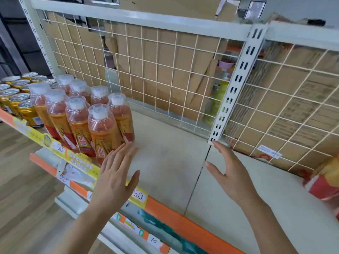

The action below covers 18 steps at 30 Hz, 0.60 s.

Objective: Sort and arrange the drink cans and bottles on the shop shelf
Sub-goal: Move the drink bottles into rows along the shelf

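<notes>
Bottles (pixel 102 125) of orange drink, white-capped and packed in a tight block at the left of the shelf (pixel 170 153), stand just beside my left fingertips (pixel 129 146). Blur there keeps me from telling whether skin meets plastic. The fingers of my left hand (pixel 115 173) are straight and fanned, thumb out to the side, gripping nothing, and the palm hangs over the shelf's front lip. My right hand (pixel 231 169) is likewise flat and spread and holds nothing. Its fingers (pixel 219 146) point toward the foot of the slotted upright (pixel 236 85), thumb turned inward.

Between the two hands lies a broad stretch of bare pale board. A dark seam (pixel 198 180) splits it from front to back, just left of the right hand. Gold-topped cans (pixel 18 103) crowd the far left end, right beside the bottle block. An orange edge strip (pixel 183 217) carrying a yellow price tag (pixel 140 196) bounds the front. A white wire grid (pixel 156 70) backed by cardboard (pixel 183 57) closes the rear. At the right margin a red-and-yellow pack (pixel 322 180) sits on the board, well apart from the right hand. A lower shelf edge (pixel 154 241) with labels shows beneath my left forearm.
</notes>
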{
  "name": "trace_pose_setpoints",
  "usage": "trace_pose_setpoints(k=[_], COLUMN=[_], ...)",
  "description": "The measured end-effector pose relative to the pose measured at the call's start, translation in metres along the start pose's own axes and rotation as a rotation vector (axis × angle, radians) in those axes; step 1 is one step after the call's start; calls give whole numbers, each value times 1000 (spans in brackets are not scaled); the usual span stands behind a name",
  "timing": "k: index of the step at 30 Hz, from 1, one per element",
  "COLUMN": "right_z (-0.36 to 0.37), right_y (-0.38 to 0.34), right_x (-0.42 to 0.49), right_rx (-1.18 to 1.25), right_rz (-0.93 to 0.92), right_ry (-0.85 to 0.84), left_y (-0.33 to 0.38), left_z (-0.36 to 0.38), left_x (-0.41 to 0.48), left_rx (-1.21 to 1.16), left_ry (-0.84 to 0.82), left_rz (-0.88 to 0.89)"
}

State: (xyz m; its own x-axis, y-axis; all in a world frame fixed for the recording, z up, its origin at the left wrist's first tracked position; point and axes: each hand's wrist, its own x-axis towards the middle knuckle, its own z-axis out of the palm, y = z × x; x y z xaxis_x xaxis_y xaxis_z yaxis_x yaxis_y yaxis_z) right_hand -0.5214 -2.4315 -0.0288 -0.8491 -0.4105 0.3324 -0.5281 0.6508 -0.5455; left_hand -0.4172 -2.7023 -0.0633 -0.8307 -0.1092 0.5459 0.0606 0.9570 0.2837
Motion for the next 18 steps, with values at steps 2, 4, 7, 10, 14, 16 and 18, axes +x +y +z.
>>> trace_pose_setpoints(k=[2,4,7,10,14,16,18], right_z=[-23,-45,-76,-106,-145,-163,-179], right_y=[22,45,75,101,124,134,141], right_x=[-20,-40,-70,-99,-134,-147,-156], right_rx=[-67,-124,-189,-248,-245,-279,-319], right_rz=[3,18,72,99,135,172,223], right_ry=[56,116,189,252,364,421,460], left_y=[20,39,67,97,143,170,200], left_z=[6,13,28,48,78,93,106], left_x=[4,8,17,29,50,64,79], left_rx=[24,43,25,-14,-50,-80,-125], left_ry=[-48,-79,-102,-116,-177,-212,-218], left_rz=[25,56,116,174,250,289,343])
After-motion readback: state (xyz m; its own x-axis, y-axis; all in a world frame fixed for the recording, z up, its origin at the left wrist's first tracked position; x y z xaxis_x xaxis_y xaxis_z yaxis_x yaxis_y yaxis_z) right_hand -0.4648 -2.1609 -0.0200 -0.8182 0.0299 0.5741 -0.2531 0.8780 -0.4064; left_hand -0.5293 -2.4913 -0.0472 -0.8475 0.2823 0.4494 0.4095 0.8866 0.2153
